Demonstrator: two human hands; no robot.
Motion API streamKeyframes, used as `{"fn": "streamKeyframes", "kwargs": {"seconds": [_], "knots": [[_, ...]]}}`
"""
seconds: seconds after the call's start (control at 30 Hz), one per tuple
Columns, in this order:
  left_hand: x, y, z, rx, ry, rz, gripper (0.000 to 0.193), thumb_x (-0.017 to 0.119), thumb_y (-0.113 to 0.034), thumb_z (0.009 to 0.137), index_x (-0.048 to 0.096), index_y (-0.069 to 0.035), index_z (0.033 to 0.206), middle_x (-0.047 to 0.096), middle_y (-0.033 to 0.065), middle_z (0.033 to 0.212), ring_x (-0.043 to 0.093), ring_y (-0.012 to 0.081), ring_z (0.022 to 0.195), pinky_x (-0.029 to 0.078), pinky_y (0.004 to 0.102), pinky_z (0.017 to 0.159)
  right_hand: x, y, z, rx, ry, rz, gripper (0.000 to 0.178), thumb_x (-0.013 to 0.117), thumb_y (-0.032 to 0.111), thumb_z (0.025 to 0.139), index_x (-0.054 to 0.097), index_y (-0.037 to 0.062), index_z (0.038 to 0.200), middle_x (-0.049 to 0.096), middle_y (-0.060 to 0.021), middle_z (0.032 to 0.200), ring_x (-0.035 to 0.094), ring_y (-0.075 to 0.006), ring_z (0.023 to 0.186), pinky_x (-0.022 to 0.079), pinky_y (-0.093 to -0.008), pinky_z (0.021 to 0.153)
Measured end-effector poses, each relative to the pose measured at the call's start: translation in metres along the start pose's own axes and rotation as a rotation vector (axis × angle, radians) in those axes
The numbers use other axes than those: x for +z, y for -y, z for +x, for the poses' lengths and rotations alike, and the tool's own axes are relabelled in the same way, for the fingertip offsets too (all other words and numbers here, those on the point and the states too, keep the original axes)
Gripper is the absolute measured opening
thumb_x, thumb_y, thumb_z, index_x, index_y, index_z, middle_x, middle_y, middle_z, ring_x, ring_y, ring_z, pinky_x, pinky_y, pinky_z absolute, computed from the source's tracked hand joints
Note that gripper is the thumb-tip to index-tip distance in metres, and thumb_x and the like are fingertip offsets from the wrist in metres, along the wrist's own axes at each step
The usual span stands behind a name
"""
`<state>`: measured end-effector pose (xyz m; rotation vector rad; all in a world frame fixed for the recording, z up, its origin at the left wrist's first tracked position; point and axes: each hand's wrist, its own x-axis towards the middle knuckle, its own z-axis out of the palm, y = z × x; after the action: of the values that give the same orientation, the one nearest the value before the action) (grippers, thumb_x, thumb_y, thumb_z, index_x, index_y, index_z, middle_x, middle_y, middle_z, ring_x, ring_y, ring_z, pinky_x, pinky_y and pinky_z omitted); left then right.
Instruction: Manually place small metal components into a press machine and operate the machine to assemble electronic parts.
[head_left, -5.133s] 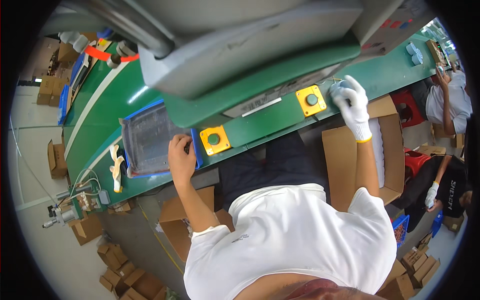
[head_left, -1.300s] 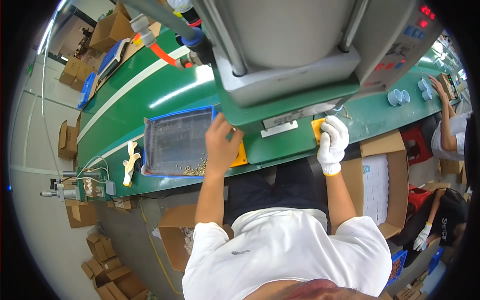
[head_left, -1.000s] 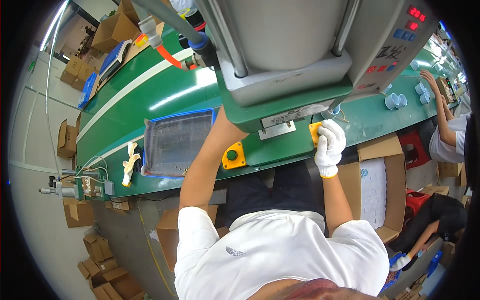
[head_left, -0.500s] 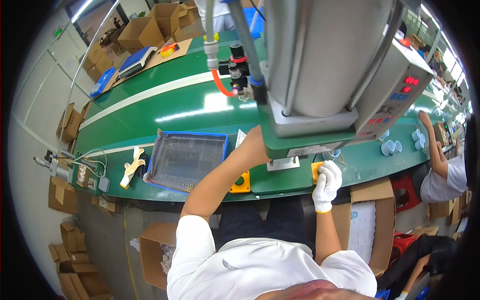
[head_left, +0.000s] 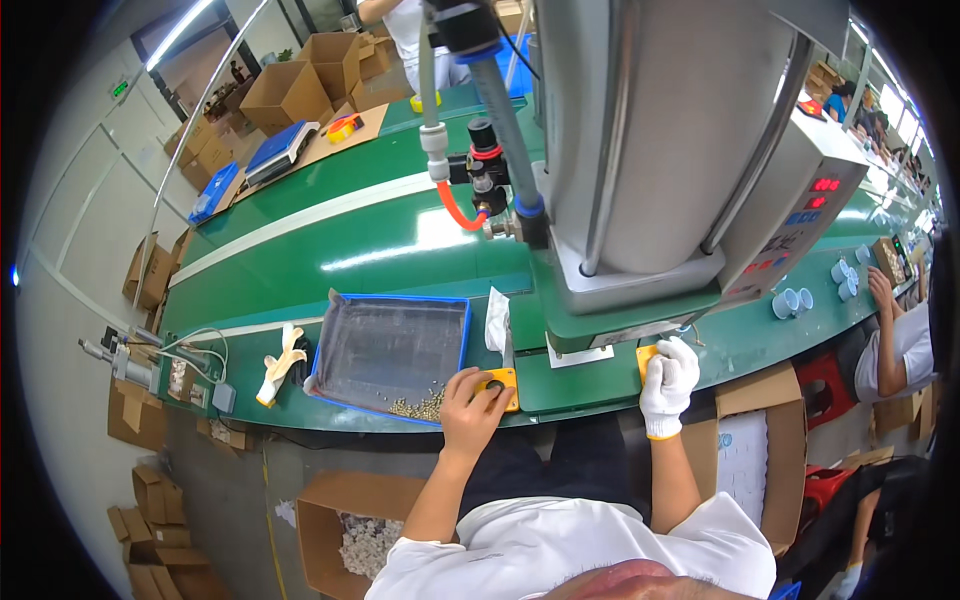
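My bare left hand (head_left: 468, 412) lies at the left yellow button box (head_left: 508, 388), fingers stretched over its dark round button. My right hand (head_left: 669, 385), in a white knit glove, has its fingers curled against the right yellow button box (head_left: 645, 358). Between them, under the large press (head_left: 640, 290), a pale metal plate (head_left: 582, 356) shows; the space beneath the press head is mostly hidden. Left of my left hand is a blue-rimmed tray (head_left: 390, 345) with small brass-coloured parts (head_left: 418, 406) in its near right corner. A white paper or plastic piece (head_left: 497, 320) lies beside it.
A glove (head_left: 280, 368) lies left of the tray. Light-blue cups (head_left: 787, 302) stand on the green table (head_left: 380, 240) at right, where a co-worker (head_left: 890, 340) sits. Open cardboard boxes (head_left: 330, 490) flank me below the table edge.
My left hand has drawn back from the press area to the left button box. The right hand stays at its box. My view has shifted slightly.
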<state>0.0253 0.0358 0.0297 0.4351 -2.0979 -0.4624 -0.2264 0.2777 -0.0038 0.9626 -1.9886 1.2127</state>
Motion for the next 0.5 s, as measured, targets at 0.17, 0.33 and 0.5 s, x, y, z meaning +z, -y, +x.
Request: {"fn": "streamKeyframes", "kwargs": {"seconds": [0.17, 0.33, 0.5], "knots": [[-0.030, 0.015, 0.028, 0.023, 0.245, 0.038, 0.015, 0.089, -0.015, 0.086, 0.083, -0.003, 0.093, 0.076, 0.0134, 0.118, 0.071, 0.0381, 0.115, 0.059, 0.0479, 0.097, -0.001, -0.004, -0.006, -0.039, 0.006, 0.140, 0.018, 0.068, 0.012, 0.096, 0.070, 0.0035, 0.112, 0.076, -0.0179, 0.126, 0.068, -0.0431, 0.124, 0.051, -0.0526, 0.113], [-0.042, 0.064, 0.030, -0.266, 0.282, 0.198, 0.029, 0.082, -0.018, 0.094, 0.081, -0.006, 0.120, 0.072, 0.0142, 0.138, 0.066, 0.0377, 0.128, 0.053, 0.0484, 0.110, 0.000, -0.011, -0.013, -0.016, -0.018, 0.140, 0.020, 0.063, 0.013, 0.100, 0.070, 0.0006, 0.115, 0.075, -0.0199, 0.128, 0.068, -0.0441, 0.127, 0.051, -0.0525, 0.115], [-0.046, 0.074, 0.014, -0.319, 0.345, 0.236, 0.028, 0.082, -0.015, 0.093, 0.083, -0.007, 0.120, 0.072, 0.0124, 0.139, 0.065, 0.0376, 0.130, 0.052, 0.0495, 0.111, 0.003, -0.010, -0.017, -0.027, -0.026, 0.141, 0.021, 0.061, 0.016, 0.106, 0.071, -0.0007, 0.115, 0.075, -0.0203, 0.129, 0.067, -0.0453, 0.126, 0.051, -0.0532, 0.115]]}}
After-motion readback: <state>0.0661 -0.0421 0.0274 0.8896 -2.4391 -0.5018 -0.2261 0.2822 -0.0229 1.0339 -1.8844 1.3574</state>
